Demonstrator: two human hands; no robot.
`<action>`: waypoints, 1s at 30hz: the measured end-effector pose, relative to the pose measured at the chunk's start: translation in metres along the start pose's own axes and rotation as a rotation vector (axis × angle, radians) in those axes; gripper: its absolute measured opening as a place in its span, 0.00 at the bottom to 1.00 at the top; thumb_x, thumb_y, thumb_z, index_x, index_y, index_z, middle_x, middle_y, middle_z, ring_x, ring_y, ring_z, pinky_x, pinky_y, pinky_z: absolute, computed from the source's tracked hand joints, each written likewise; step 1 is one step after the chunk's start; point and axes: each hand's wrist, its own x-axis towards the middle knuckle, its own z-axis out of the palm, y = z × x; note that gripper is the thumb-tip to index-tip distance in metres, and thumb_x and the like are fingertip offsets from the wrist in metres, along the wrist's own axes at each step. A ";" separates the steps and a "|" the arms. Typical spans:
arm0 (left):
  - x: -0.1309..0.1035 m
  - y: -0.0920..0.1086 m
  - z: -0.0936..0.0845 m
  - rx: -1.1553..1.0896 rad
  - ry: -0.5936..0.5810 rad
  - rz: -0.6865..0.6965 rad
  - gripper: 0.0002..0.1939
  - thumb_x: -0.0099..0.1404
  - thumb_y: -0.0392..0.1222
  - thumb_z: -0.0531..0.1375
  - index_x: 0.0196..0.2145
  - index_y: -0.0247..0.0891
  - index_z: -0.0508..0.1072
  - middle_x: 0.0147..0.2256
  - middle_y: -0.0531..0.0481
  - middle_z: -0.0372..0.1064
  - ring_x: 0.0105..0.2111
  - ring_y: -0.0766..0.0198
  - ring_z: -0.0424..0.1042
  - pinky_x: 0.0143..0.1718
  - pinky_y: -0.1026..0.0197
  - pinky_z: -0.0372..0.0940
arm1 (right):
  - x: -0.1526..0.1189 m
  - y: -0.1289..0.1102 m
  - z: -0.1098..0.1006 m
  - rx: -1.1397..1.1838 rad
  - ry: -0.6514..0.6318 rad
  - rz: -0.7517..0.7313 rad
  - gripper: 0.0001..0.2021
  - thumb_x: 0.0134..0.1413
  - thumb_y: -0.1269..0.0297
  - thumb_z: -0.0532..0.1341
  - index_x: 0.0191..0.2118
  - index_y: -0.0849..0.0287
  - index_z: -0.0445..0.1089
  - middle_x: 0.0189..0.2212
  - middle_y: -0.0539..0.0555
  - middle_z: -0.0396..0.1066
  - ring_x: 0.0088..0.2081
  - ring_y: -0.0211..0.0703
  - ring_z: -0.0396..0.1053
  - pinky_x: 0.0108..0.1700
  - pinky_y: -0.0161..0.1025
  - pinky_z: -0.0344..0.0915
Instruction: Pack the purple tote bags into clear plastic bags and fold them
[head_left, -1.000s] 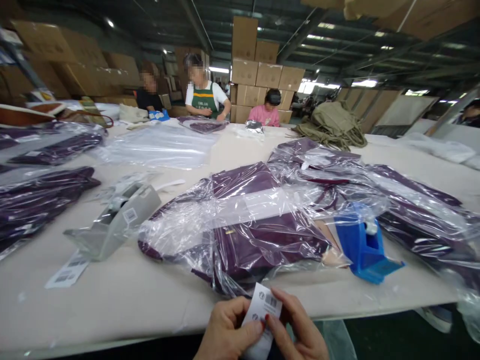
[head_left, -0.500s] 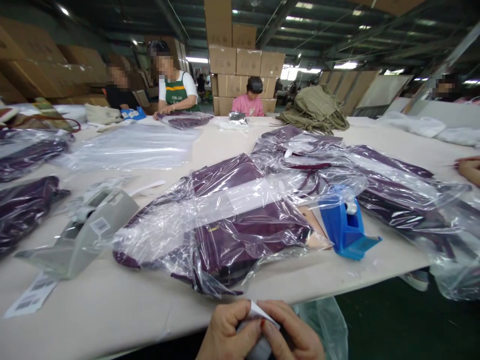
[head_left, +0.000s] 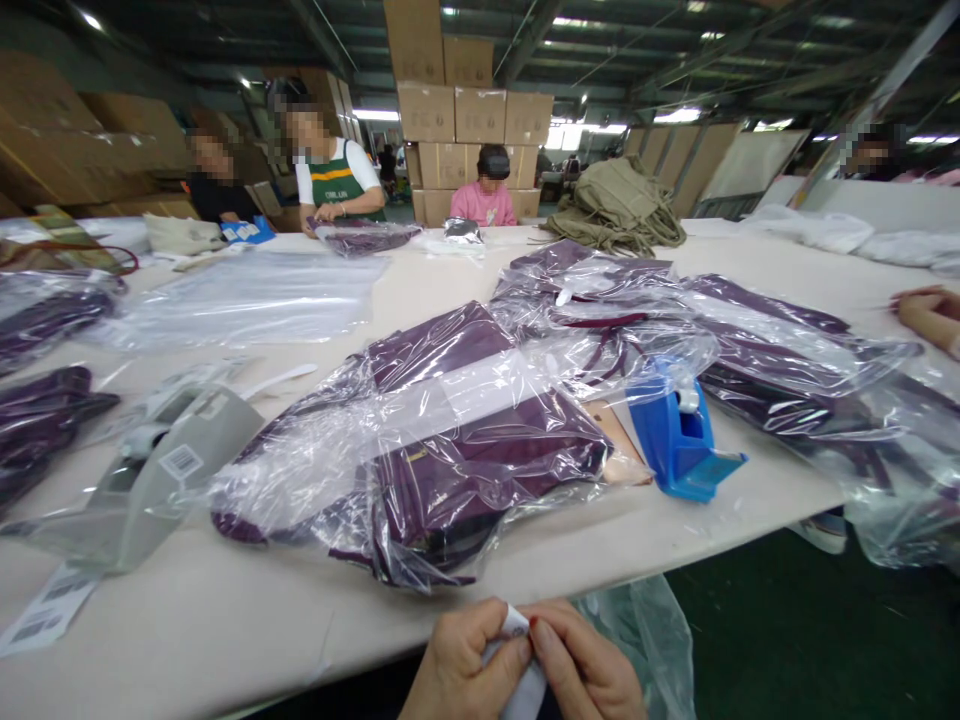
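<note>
At the table's near edge, my left hand [head_left: 463,662] and my right hand [head_left: 589,658] meet, both closed in a pinch on a small white printed label [head_left: 516,622]. Its lower part hangs down between the fingers, and the print is too small to read. Just beyond my hands lies a dark purple bag in clear plastic [head_left: 480,460], folded over with shiny creases. A clear plastic bag [head_left: 649,640] hangs below the edge, behind my right hand.
A blue tape dispenser [head_left: 682,440] stands right of the wrapped bag, a grey tape dispenser [head_left: 161,480] left. More wrapped purple bags [head_left: 780,370] lie to the right. Flat plastic sleeves [head_left: 255,295] and khaki bags [head_left: 619,205] lie farther back. Co-workers sit and stand around the table.
My view has shifted slightly to the right, so the table's contents sit farther left. My fingers have moved a little on the label, covering more of its top.
</note>
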 end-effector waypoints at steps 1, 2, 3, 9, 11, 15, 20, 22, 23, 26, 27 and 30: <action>0.000 0.000 0.001 0.007 -0.003 -0.008 0.16 0.56 0.52 0.52 0.22 0.37 0.62 0.21 0.55 0.55 0.25 0.67 0.54 0.27 0.63 0.50 | 0.000 0.001 -0.001 -0.002 -0.012 0.005 0.10 0.60 0.65 0.55 0.40 0.53 0.75 0.32 0.51 0.74 0.33 0.36 0.71 0.36 0.29 0.65; 0.001 0.000 0.001 0.013 -0.006 -0.020 0.16 0.55 0.53 0.51 0.22 0.37 0.62 0.21 0.55 0.54 0.25 0.67 0.54 0.27 0.63 0.49 | -0.001 0.001 -0.003 -0.010 -0.024 0.002 0.11 0.60 0.65 0.54 0.40 0.53 0.74 0.32 0.52 0.74 0.33 0.37 0.71 0.37 0.29 0.66; 0.001 0.001 0.002 0.019 -0.008 -0.033 0.16 0.55 0.53 0.51 0.22 0.37 0.61 0.21 0.55 0.54 0.25 0.67 0.53 0.27 0.63 0.49 | -0.001 0.002 -0.005 -0.025 -0.045 -0.007 0.11 0.61 0.65 0.54 0.40 0.53 0.74 0.33 0.52 0.74 0.34 0.37 0.71 0.37 0.29 0.66; 0.004 -0.001 0.003 0.072 -0.009 -0.076 0.18 0.54 0.56 0.50 0.19 0.40 0.55 0.20 0.57 0.48 0.24 0.67 0.49 0.25 0.63 0.46 | -0.001 0.006 -0.014 -0.138 -0.170 -0.087 0.13 0.60 0.71 0.53 0.44 0.52 0.71 0.36 0.53 0.74 0.36 0.38 0.71 0.39 0.31 0.68; 0.005 -0.004 0.003 0.074 -0.002 -0.074 0.17 0.54 0.56 0.50 0.19 0.40 0.54 0.21 0.57 0.48 0.24 0.67 0.49 0.26 0.63 0.47 | -0.001 0.007 -0.015 -0.148 -0.167 -0.102 0.12 0.60 0.72 0.53 0.44 0.53 0.71 0.35 0.53 0.74 0.36 0.37 0.71 0.39 0.31 0.68; 0.006 -0.010 0.004 0.115 -0.004 -0.048 0.18 0.55 0.55 0.50 0.19 0.40 0.54 0.20 0.57 0.49 0.24 0.67 0.51 0.26 0.63 0.46 | -0.003 0.009 -0.011 -0.131 -0.140 -0.061 0.11 0.60 0.69 0.53 0.40 0.56 0.73 0.32 0.53 0.73 0.34 0.37 0.71 0.36 0.30 0.67; 0.007 -0.020 0.008 0.188 0.007 0.004 0.17 0.58 0.54 0.48 0.20 0.39 0.56 0.21 0.55 0.53 0.25 0.67 0.54 0.26 0.63 0.47 | -0.007 0.007 -0.002 0.007 0.012 0.162 0.13 0.58 0.57 0.55 0.31 0.58 0.74 0.26 0.51 0.70 0.28 0.36 0.67 0.32 0.30 0.64; 0.008 -0.022 0.009 0.212 0.004 0.025 0.17 0.58 0.53 0.48 0.19 0.39 0.55 0.20 0.56 0.52 0.24 0.67 0.54 0.26 0.63 0.46 | -0.008 0.006 0.000 0.045 0.053 0.235 0.16 0.56 0.53 0.57 0.27 0.58 0.73 0.24 0.50 0.68 0.27 0.36 0.64 0.32 0.30 0.62; 0.008 -0.023 0.009 0.223 -0.002 0.032 0.17 0.58 0.53 0.48 0.19 0.39 0.54 0.20 0.56 0.52 0.24 0.67 0.53 0.26 0.63 0.46 | -0.009 0.005 0.001 0.057 0.067 0.262 0.16 0.55 0.52 0.57 0.26 0.58 0.72 0.23 0.50 0.67 0.27 0.36 0.63 0.31 0.30 0.62; 0.009 -0.024 0.009 0.255 -0.020 0.028 0.16 0.57 0.52 0.47 0.19 0.40 0.53 0.20 0.55 0.52 0.24 0.67 0.54 0.25 0.62 0.46 | -0.009 0.004 0.003 0.086 0.094 0.326 0.18 0.53 0.49 0.59 0.24 0.59 0.70 0.22 0.49 0.65 0.26 0.36 0.60 0.30 0.31 0.59; 0.009 -0.025 0.008 0.268 -0.024 0.025 0.16 0.57 0.52 0.47 0.19 0.40 0.53 0.21 0.55 0.52 0.24 0.66 0.54 0.26 0.62 0.46 | -0.009 0.004 0.003 0.096 0.098 0.342 0.19 0.52 0.48 0.59 0.23 0.59 0.70 0.22 0.48 0.64 0.25 0.36 0.59 0.30 0.31 0.59; 0.009 -0.026 0.007 0.297 -0.031 0.036 0.14 0.56 0.50 0.47 0.19 0.40 0.53 0.20 0.55 0.52 0.24 0.66 0.55 0.26 0.62 0.46 | -0.010 0.006 0.003 0.115 0.106 0.377 0.19 0.51 0.47 0.59 0.23 0.60 0.69 0.20 0.47 0.62 0.24 0.35 0.57 0.29 0.31 0.56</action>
